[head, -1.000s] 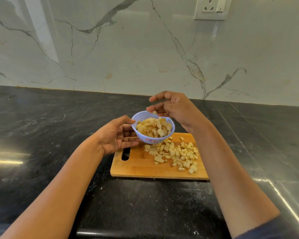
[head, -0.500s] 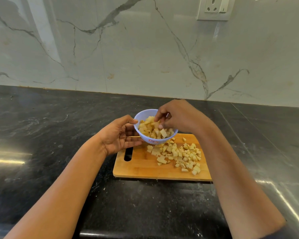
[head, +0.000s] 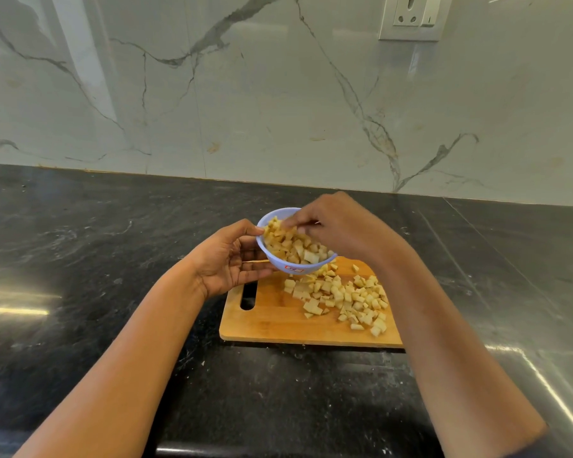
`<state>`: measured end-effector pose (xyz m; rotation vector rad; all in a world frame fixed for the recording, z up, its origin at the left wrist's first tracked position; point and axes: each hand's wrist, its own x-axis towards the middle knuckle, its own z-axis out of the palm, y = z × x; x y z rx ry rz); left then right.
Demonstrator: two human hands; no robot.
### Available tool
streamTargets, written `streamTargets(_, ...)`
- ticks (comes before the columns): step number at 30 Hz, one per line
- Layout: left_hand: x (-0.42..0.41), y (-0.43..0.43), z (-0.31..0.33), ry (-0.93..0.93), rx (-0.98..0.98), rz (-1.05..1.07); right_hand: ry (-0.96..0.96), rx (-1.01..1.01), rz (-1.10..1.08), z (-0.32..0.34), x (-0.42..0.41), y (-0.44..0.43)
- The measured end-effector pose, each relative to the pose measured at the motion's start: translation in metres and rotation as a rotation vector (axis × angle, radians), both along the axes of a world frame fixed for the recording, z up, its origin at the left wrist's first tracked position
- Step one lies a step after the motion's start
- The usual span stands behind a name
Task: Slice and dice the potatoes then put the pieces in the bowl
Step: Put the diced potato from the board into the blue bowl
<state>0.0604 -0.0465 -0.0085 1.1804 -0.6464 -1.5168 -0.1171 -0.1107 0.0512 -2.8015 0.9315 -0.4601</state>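
With bowl [head: 275, 257] gripped tilted in left hand [head: 227, 259] and right hand [head: 341, 226] curled over its heap, hold unclear, reach toward the body, slightly right, for loose potato pieces [head: 348, 299] on the board [head: 272, 322] just below.

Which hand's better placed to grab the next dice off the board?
Right. The left hand holds the bowl tilted; the right hand is over the bowl, and the dice pile lies on the right side of the board, by the right forearm.
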Motion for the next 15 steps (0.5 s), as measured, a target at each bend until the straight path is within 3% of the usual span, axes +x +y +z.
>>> streamTargets(3, 0.000, 0.000, 0.000, 0.003, 0.004, 0.004, -0.199, -0.041, -0.040, 0.007, -0.011, -0.004)
streamTargets(5, 0.000, 0.001, 0.000, -0.001, 0.009, -0.003, -0.150, -0.048, 0.011, 0.006, -0.007, -0.001)
streamTargets(9, 0.001, 0.001, 0.000, -0.012, 0.011, -0.008, 0.128, -0.052, 0.063, -0.002, 0.000, 0.004)
streamTargets(12, 0.002, 0.000, -0.001, -0.011, 0.009, 0.001, 0.013, -0.033, 0.033, -0.002, -0.011, -0.003)
streamTargets(15, 0.002, 0.000, 0.000, -0.011, 0.005, 0.001, 0.022, 0.032, 0.109, -0.011, -0.009, -0.002)
